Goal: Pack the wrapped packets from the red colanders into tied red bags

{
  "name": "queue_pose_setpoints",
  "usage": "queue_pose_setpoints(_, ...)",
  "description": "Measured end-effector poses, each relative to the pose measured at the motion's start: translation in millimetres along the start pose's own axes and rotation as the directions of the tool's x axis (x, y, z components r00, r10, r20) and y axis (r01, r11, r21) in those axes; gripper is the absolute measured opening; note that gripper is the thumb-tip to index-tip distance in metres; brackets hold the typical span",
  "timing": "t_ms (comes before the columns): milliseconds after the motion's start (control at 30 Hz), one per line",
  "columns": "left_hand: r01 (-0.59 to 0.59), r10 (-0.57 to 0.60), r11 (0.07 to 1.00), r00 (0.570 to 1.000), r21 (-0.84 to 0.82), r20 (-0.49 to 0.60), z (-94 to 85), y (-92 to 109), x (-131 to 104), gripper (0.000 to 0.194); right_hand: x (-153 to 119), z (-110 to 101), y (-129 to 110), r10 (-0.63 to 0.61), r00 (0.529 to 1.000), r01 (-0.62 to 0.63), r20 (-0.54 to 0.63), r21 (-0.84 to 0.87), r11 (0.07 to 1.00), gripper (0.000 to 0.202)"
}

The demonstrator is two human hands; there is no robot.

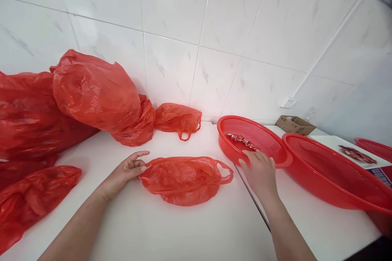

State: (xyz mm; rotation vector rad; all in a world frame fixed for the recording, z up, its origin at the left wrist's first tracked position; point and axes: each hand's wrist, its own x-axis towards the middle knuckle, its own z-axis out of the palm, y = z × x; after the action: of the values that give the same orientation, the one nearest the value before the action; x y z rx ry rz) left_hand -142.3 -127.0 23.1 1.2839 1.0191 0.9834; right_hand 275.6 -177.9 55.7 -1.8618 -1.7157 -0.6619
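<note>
A red plastic bag (183,181) with a loop handle at its right end lies on the white table. My left hand (130,169) is at the bag's left end. Its thumb and a finger close on the bag's edge, and its index finger stretches out. My right hand (259,167) reaches over the near rim of a red perforated basket (225,147), fingers pointing inward and slightly apart. Just beyond those fingertips, several small red-and-white patterned pieces (241,140) lie in the basket; their kind is hard to make out. I see nothing held in my right hand.
Large filled red bags (94,89) crowd the left side. A smaller red bag (176,118) lies by the tiled wall. To the right stand a larger red basket (333,171), a cardboard box (295,124) and a white board (330,144) with dark red pieces. A gap (254,200) separates two tabletops.
</note>
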Motion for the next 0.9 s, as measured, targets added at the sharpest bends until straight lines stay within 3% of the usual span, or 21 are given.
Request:
queue_pose_setpoints(133,-0.011,0.009,0.982,1.000,-0.188,-0.011,-5.8,-1.9,-0.1,0.043,-6.3,-6.4,9.9,-0.083,0.992,0.079,0.100,0.039,0.996,0.031)
queue_pose_setpoints(300,-0.070,0.027,0.908,0.994,-0.412,-0.109,-12.4,-5.3,0.2,0.040,-9.4,-9.2,6.9,-0.128,0.989,0.116,0.069,0.158,0.981,0.030)
queue_pose_setpoints(467,-0.070,0.011,0.883,0.992,-0.463,-0.128,-15.0,-6.3,0.1,0.041,-30.1,-21.4,1.6,-0.163,0.986,0.149,0.042,0.227,0.962,0.030)
queue_pose_setpoints(600,-0.036,-0.029,0.906,0.989,-0.422,-0.147,-15.2,-5.7,-0.8,0.036,-42.8,-51.3,4.5,-0.132,0.968,0.045,0.214,0.369,0.928,0.029)
queue_pose_setpoints(667,-0.040,-0.029,0.922,0.985,-0.386,-0.172,-14.9,-5.7,-0.9,0.034,-35.2,-65.8,12.0,-0.060,0.944,-0.082,0.324,0.406,0.910,0.029)
queue_pose_setpoints(767,-0.048,-0.007,0.935,0.988,-0.351,-0.154,-13.0,-5.2,-1.8,0.034,-5.8,-72.9,29.8,0.128,0.892,-0.267,0.434,0.277,0.923,0.033)
queue_pose_setpoints(833,-0.043,-0.003,0.926,0.993,-0.374,-0.119,-10.8,-4.0,-3.2,0.035,16.0,-65.4,41.9,0.172,0.831,-0.300,0.529,0.165,0.939,0.037)
queue_pose_setpoints(900,-0.031,-0.001,0.911,0.997,-0.411,-0.077,-8.3,-2.9,-4.6,0.037,30.5,-51.1,50.7,0.137,0.800,-0.261,0.584,0.134,0.956,0.042)
